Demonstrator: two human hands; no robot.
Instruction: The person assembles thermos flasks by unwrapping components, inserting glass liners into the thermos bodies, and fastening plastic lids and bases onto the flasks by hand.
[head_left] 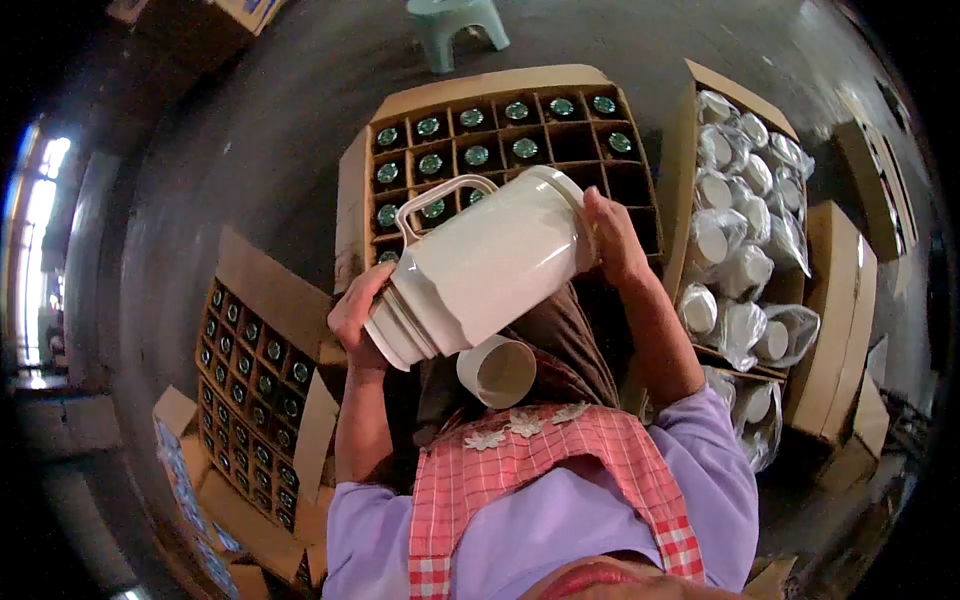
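A cream vacuum jug (pixel 490 265) with a loop handle lies tilted between my two hands, above my lap. My left hand (pixel 358 318) is closed round its stepped, narrower end at the lower left. At the wide end, up to the right, my right hand (pixel 617 240) grips the edge, thumb on top; its other fingers are partly hidden. Below the jug a white cup (pixel 497 371) rests on my lap, its open mouth facing me. Behind the jug stands a divided carton (pixel 487 86), with round, silvery-green tops (pixel 516 110) in many of its cells.
To the right, an open carton (pixel 681 190) holds white cups (pixel 712 190) in clear plastic bags, beside a closed carton (pixel 835 320). Another divided carton (pixel 275 285) with round tops stands at the left. A pale green stool (pixel 455 22) is on the floor ahead.
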